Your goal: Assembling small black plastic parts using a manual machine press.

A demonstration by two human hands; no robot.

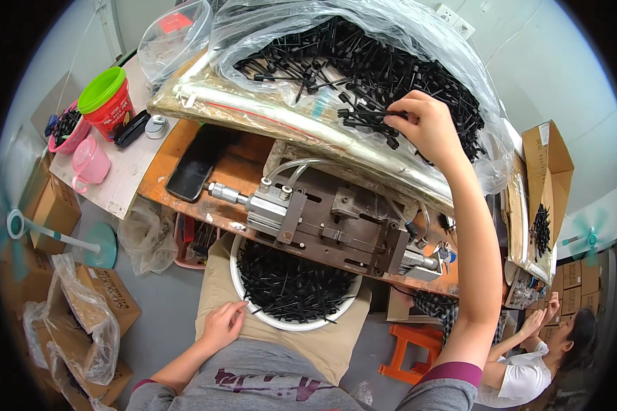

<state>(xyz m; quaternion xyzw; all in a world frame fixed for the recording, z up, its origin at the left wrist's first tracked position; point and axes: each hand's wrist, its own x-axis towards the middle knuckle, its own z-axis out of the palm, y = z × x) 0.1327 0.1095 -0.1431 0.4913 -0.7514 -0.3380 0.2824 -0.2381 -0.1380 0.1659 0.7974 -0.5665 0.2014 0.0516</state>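
My right hand (428, 127) reaches over a large plastic-lined box, with thumb and fingers closed on a thin black plastic rod (370, 113). A dense heap of similar black rods (418, 75), several with wider heads, fills the clear plastic liner around it. My left hand (223, 325) rests on my thigh beside a white basin (301, 327), fingers loosely stretched toward its rim and holding nothing. In the basin, on my lap, lies a pile of black rods (291, 281). Between basin and box sits a metal clamping fixture (329, 229) with a cylinder at each end.
On the bench are a black phone (199, 168), a red bucket with a green rim (107, 103) and a pink cup (90, 161). Cardboard boxes (106, 294) and a standing fan (99, 245) are at left. An orange stool (408, 353) and a co-worker (528, 363) are at right.
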